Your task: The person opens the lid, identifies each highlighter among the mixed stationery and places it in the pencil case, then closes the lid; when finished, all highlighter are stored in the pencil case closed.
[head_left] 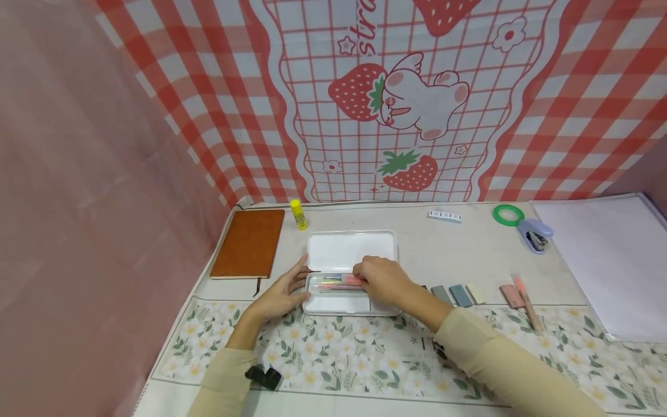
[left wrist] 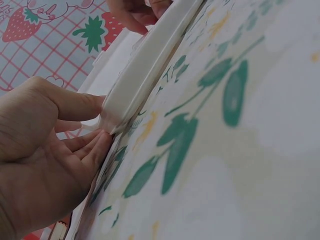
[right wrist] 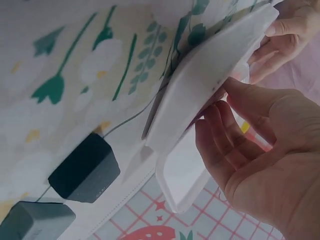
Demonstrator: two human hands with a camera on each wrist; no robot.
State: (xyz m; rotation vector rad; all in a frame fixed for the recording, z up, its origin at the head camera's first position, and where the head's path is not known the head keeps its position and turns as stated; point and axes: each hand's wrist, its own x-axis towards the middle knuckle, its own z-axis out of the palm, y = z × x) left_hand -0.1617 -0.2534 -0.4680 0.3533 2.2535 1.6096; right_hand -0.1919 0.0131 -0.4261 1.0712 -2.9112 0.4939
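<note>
A white pencil case [head_left: 336, 305] lies open on the table, its lid [head_left: 350, 250] tipped back away from me. Several slim pens [head_left: 333, 285] lie along its back compartment. My left hand [head_left: 283, 294] pinches the case's left end; in the left wrist view, the thumb of that hand [left wrist: 50, 135] is on top and the fingers underneath. My right hand [head_left: 384, 280] reaches into the case's right side. Thumb and fingers of the right hand [right wrist: 270, 145] close on a reddish pen, mostly hidden by the hand and the case wall.
Several erasers [head_left: 461, 295] and a pink pen [head_left: 527, 304] lie to the right. Farther back are a glue stick [head_left: 299, 215], a brown notebook [head_left: 249, 243], a small white-blue block [head_left: 444, 216], green tape [head_left: 508, 215], a stapler [head_left: 535, 236] and a white board [head_left: 599, 260].
</note>
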